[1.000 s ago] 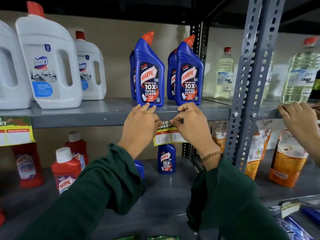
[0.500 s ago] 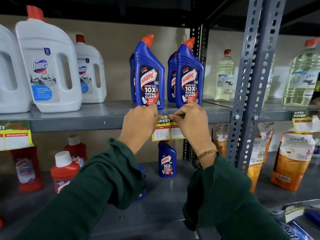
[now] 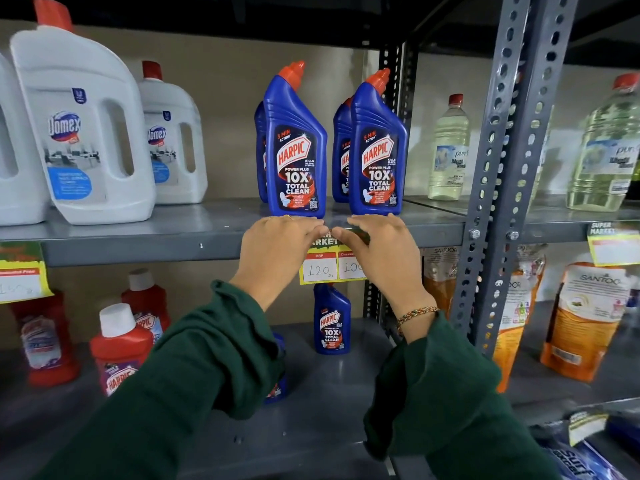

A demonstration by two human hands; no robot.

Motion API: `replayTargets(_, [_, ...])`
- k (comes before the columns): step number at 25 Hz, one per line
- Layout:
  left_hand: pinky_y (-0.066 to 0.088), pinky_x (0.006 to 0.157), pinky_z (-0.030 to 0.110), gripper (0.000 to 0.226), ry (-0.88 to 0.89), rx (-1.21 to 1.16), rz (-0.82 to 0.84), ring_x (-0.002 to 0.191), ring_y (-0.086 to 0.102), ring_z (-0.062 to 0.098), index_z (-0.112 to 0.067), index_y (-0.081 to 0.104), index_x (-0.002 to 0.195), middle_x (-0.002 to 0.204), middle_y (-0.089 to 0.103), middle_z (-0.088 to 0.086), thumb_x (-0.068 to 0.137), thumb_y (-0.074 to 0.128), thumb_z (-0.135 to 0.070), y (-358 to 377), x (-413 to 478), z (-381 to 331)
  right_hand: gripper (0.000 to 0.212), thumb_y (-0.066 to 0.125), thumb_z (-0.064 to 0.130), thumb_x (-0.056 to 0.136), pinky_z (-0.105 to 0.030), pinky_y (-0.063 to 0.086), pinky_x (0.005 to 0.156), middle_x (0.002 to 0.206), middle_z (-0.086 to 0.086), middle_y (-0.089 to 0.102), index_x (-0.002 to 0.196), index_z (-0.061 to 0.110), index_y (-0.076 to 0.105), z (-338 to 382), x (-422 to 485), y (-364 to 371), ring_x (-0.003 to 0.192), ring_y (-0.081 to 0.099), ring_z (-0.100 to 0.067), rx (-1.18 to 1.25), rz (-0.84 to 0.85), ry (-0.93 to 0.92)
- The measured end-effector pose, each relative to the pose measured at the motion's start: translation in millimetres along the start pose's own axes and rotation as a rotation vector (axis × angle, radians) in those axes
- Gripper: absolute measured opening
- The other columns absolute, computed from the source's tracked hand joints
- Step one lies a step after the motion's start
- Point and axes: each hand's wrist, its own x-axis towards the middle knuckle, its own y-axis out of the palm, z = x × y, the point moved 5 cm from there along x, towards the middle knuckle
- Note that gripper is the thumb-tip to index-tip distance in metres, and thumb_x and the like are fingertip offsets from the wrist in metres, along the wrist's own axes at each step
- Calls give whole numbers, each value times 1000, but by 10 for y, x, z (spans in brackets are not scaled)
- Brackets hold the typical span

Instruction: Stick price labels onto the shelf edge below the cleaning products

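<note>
A yellow and green price label (image 3: 320, 270) marked 120 and 100 hangs from the grey shelf edge (image 3: 138, 249), just below two blue Harpic bottles (image 3: 296, 161) (image 3: 379, 164). My left hand (image 3: 277, 247) and my right hand (image 3: 381, 251) are both on the label's top strip at the shelf edge. Their fingertips nearly meet in the middle, curled against the label. The hands hide the label's upper corners and part of its right half.
White Domex jugs (image 3: 79, 133) stand at the left. Two more labels hang on the edge, one far left (image 3: 20, 278) and one far right (image 3: 613, 244). A perforated steel upright (image 3: 502, 168) stands right of my hands. Below are red bottles (image 3: 119, 344), a small Harpic bottle (image 3: 331, 323) and orange pouches (image 3: 585, 317).
Another person's hand at the right shelf edge has gone, leaving a label there. My fingertips have drawn closer together along the top of the label.
</note>
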Motion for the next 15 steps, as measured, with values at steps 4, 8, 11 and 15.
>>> replayTargets(4, [47,65,32,30,-99,-25,120,93,61,23,-26,65,106,102,71,2,90,48,-45,-19,58,95,23,59,29,87,-39,42,98,98,-10,73,99,11,67,-30,13,-34,94,61,-25,65,22,-17])
replayTargets(8, [41,66,28,32,-162,-94,180,104,56,20,-30,60,115,114,67,-1,89,50,-45,-63,53,279,19,52,16,91,-33,42,93,102,-10,72,103,10,65,-78,25,-16,98,60,-26,80,17,-39])
replayTargets(11, [44,70,31,32,-152,-130,234,108,54,21,-28,58,119,117,65,1,90,50,-40,-69,61,318,20,49,9,91,-36,46,88,105,-11,71,105,8,64,-84,18,8,101,59,-27,64,20,-70])
replayTargets(15, [47,79,33,30,-102,-155,250,108,53,21,-26,56,121,119,64,3,93,49,-32,-76,60,311,23,44,7,93,-38,48,86,108,-13,69,109,7,61,-127,27,7,104,57,-28,47,29,-74])
